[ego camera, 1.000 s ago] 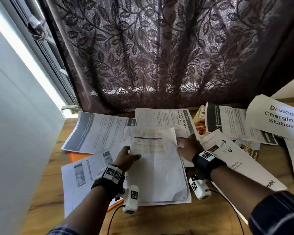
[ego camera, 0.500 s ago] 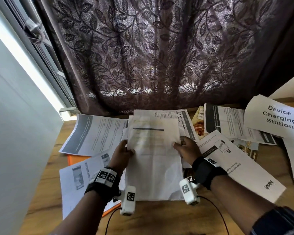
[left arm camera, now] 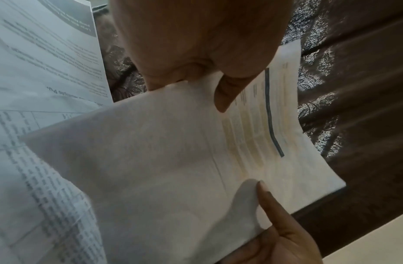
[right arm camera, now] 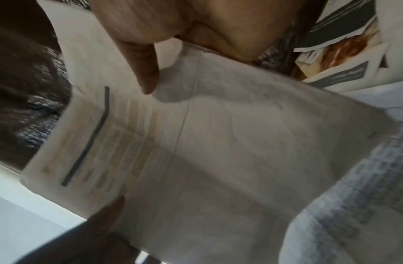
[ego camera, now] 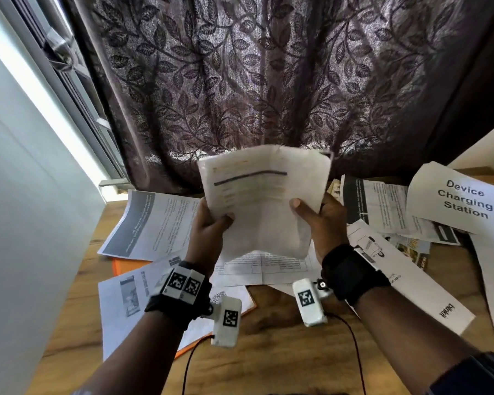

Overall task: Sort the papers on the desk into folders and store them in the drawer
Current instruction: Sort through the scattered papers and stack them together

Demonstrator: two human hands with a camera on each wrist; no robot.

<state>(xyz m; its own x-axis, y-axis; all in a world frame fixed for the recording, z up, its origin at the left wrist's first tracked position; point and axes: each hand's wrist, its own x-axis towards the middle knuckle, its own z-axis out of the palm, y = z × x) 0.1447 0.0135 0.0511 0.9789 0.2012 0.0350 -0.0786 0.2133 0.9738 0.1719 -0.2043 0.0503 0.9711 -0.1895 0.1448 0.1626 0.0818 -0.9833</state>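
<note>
A white sheet of paper [ego camera: 264, 201] with a dark printed bar is held up above the desk, nearly upright and slightly bent. My left hand [ego camera: 211, 226] grips its left edge, thumb on the front. On the opposite edge my right hand [ego camera: 317, 215] grips it the same way. The same paper [left arm camera: 184, 160] fills the left wrist view, and the paper [right arm camera: 218, 142] fills the right wrist view too. Under the loose papers on the left lies an orange folder [ego camera: 126, 265], mostly covered. No drawer is in view.
Several printed sheets litter the wooden desk [ego camera: 268, 352]: a grey-headed sheet [ego camera: 154, 223] at left, a table sheet [ego camera: 268, 266] below my hands, a "Device Charging Station" sheet [ego camera: 462, 202] at right. A leaf-patterned curtain [ego camera: 254, 81] hangs behind, a white wall [ego camera: 17, 223] stands at left.
Both hands have lifted the sheet off the pile from lying flat to nearly upright above the desk. A table-printed sheet beneath it now shows.
</note>
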